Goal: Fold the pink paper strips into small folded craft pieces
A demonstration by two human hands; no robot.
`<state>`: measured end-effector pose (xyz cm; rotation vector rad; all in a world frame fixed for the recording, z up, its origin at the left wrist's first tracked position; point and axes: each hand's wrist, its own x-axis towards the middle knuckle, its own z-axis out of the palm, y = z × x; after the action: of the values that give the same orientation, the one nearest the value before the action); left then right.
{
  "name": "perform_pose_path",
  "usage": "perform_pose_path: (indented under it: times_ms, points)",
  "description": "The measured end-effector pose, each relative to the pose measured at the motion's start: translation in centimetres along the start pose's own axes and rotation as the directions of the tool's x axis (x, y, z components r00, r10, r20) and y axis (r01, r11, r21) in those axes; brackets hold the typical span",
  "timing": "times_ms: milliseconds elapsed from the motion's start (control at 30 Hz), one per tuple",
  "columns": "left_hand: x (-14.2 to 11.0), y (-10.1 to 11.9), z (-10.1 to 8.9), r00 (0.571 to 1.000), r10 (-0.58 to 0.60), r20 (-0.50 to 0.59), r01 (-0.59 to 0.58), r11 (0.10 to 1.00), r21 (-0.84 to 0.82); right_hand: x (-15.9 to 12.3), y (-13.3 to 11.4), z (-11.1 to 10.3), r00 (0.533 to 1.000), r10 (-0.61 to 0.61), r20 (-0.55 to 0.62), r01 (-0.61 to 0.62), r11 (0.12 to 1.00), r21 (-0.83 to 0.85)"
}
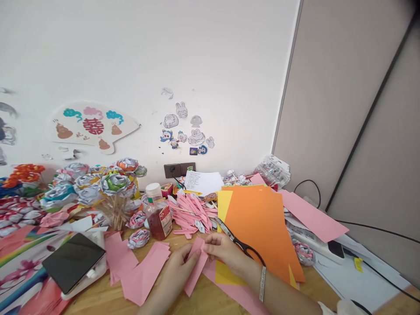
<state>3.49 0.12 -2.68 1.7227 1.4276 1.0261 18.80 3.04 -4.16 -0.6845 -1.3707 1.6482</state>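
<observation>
A narrow strip of pink paper (195,277) is held between both hands above the wooden table. My left hand (181,265) grips its left edge, thumb on top. My right hand (220,250) pinches the upper end of the strip; a silvery bracelet is on that wrist. Black-handled scissors (241,243) lie just beyond my right hand on orange paper (259,227). To the left of my left hand lie pink paper pieces (144,275). A heap of folded pink paper strips (193,210) sits past my hands.
A bottle of red liquid (156,216) stands beyond the hands, beside paper flowers (116,183) on stick stems. A dark phone (74,261) rests at left on a white object. At right are a power strip (324,245), a pink sheet (315,214) and cables.
</observation>
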Motion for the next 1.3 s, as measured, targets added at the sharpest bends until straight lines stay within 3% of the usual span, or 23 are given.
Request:
perform_pose_path:
  times_ms: [267, 600, 900, 1100, 1300]
  points:
    - [-0.04, -0.01, -0.05, 0.997, -0.007, 0.077, 0.007, 1.000, 0.000, 0.01, 0.04, 0.29, 0.998, 0.000, -0.067, -0.003, 0.999, -0.044]
    - [0.12, -0.53, 0.25, 0.998, -0.028, 0.050, 0.026, 0.999, 0.035, 0.00, 0.46, 0.69, 0.984, 0.008, -0.178, -0.014, 0.999, -0.032]
    - [0.15, -0.20, 0.34, 0.996, -0.045, 0.083, 0.046, 0.999, -0.008, 0.03, 0.30, 0.80, 0.983, 0.012, -0.182, -0.022, 0.999, -0.050]
    - [0.00, -0.22, 0.28, 0.996, -0.035, 0.086, 0.030, 0.998, 0.054, -0.01, 0.28, 0.78, 0.988, 0.002, -0.157, -0.017, 0.995, -0.095]
    - [-0.46, 0.32, 0.20, 0.994, -0.019, 0.107, 0.003, 0.989, 0.145, -0.06, 0.19, 0.37, 0.993, -0.104, -0.064, 0.078, 0.946, -0.315]
